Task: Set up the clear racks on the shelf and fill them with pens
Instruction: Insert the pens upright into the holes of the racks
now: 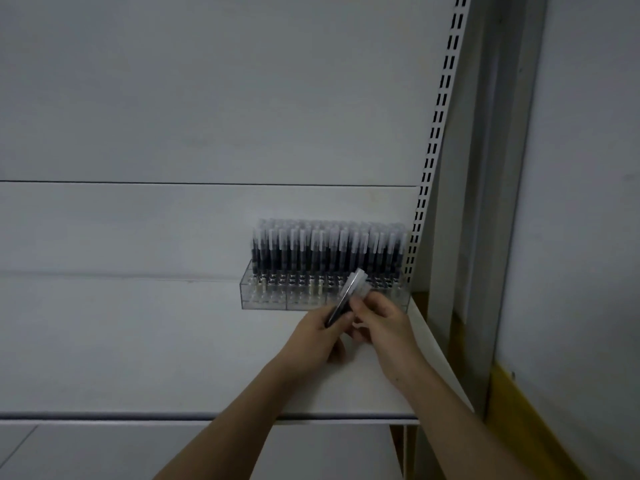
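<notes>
A small bunch of pens (347, 295) is gripped by the left hand (320, 336) and pinched by the right hand (382, 322) at centre frame — just before the clear rack (263, 299) on the shelf (138, 341). Filling appears underway; empty front holes must be targeted next.

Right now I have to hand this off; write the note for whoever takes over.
Left hand: grips a small bunch of pens.
Right hand: fingers curled on the same bunch, near the caps.
Clear rack: at the right end of the shelf, against the back panel.
Done: back rows filled with pens.
Left: front rows look empty; no second rack in view.
</notes>
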`<state>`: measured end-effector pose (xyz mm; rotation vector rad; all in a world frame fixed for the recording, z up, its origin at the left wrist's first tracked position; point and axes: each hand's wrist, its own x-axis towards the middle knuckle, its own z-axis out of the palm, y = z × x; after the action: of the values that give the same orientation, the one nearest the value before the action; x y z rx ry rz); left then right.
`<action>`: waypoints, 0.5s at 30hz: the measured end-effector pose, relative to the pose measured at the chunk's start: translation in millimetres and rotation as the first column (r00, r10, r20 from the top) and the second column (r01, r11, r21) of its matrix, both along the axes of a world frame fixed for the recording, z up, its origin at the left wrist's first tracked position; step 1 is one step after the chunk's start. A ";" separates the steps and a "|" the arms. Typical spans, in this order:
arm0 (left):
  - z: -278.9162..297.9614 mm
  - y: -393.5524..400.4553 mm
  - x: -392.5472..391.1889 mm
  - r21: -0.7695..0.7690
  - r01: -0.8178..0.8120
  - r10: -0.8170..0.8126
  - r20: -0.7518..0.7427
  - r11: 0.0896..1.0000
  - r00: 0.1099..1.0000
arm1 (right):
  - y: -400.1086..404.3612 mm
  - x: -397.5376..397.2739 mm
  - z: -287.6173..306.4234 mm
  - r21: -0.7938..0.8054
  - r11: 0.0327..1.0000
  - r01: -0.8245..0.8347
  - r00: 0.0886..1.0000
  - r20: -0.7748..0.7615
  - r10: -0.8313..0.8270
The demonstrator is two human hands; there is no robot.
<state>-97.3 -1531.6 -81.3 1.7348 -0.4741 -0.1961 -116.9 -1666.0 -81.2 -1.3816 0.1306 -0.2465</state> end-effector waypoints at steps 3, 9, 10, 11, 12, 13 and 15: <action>5.1 14.3 -3.5 -0.084 0.013 -0.017 -0.045 0.996 0.999 | 8.6 1.6 3.5 -0.122 0.992 0.020 1.000 0.016 -0.018; 14.5 58.7 1.3 -0.260 -0.049 0.024 -0.097 0.965 0.995 | 50.1 16.3 24.7 -0.073 0.997 0.012 0.996 0.087 -0.005; 14.4 70.5 4.9 -0.278 -0.084 0.057 -0.105 0.957 0.993 | 55.6 21.2 28.0 -0.045 0.998 0.032 0.996 0.088 -0.028; 15.3 83.0 8.2 -0.291 -0.130 0.102 -0.110 0.948 0.989 | 60.7 26.1 31.3 -0.021 0.998 0.054 0.994 0.092 -0.052; 15.6 96.7 12.4 -0.298 -0.184 0.159 -0.109 0.937 0.981 | 65.8 30.4 35.4 -0.010 0.997 0.076 0.992 0.101 -0.075; 15.5 110.5 16.8 -0.298 -0.235 0.214 -0.102 0.925 0.972 | 70.7 34.4 39.9 -0.016 0.995 0.097 0.989 0.117 -0.094; 15.1 135.8 25.6 -0.278 -0.299 0.292 -0.067 0.913 0.954 | 81.1 41.5 51.3 -0.061 0.990 0.124 0.979 0.168 -0.112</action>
<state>-71.7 -1395.8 -66.1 1.4944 -0.2034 0.0678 -75.4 -1584.9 -29.8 -1.4197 0.0675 -0.4665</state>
